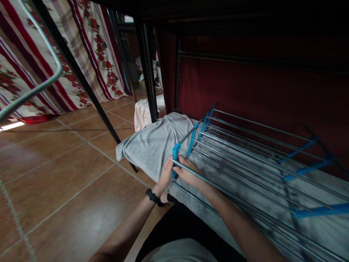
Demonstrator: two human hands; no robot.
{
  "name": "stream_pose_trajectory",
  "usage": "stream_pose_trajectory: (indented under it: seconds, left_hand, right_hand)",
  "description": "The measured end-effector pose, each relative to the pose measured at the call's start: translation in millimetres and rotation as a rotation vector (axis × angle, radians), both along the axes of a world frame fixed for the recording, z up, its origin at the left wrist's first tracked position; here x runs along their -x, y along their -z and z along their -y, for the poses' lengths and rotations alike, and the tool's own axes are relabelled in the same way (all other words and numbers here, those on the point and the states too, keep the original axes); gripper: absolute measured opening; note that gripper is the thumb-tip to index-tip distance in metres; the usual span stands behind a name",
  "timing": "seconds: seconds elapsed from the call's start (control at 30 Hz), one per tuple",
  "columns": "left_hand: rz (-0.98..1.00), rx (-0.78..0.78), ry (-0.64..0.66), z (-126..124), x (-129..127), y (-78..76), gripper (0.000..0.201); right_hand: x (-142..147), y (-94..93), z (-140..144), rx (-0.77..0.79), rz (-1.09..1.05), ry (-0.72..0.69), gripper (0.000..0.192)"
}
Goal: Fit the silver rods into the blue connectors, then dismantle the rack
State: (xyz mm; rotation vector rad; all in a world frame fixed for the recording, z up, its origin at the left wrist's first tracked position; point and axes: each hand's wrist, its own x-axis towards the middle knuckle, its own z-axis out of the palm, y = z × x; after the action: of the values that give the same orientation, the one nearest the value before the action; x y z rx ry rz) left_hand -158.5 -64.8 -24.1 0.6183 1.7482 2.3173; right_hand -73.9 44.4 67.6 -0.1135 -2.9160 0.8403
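Observation:
A metal drying rack (218, 140) with blue plastic joints lies over a grey blanket (158, 138), its bars running off to the right. At its near left corner, my left hand (165, 171) is closed around the outer side of a blue plastic joint (176, 150). My right hand (187, 170) reaches under the front bar and grips the same joint from the inner side. Both sets of fingertips are partly hidden behind the bar and the plastic. A dark band is on my left wrist.
Black metal posts (148, 72) and a dark frame overhead surround the blanket. A slanting black leg (89, 94) and a bent grey tube (51, 78) stand at left. Tiled floor (68, 163) stretches left toward a striped floral curtain (92, 54). A dark red cloth (245, 87) hangs behind.

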Motion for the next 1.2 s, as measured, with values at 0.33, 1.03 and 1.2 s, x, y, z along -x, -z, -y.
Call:
stream_pose_trajectory:
  seconds: [0.33, 1.03, 1.2]
  left_hand:
    - [0.079, -0.246, 0.251, 11.5, 2.6, -41.2, 0.051]
    - [0.203, -0.159, 0.221, -1.1, -1.2, -71.7, 0.045]
    - [0.154, -0.156, 0.210, -1.7, -0.8, -68.5, 0.047]
  right_hand:
    - [-10.2, 11.0, -23.3, 0.383, -0.183, -0.077, 0.059]
    - [-24.0, 0.1, -19.8, 0.752, -0.117, -0.064, 0.065]
    - [-20.4, -1.8, -20.4, 0.822, -0.133, -0.119, 0.069]
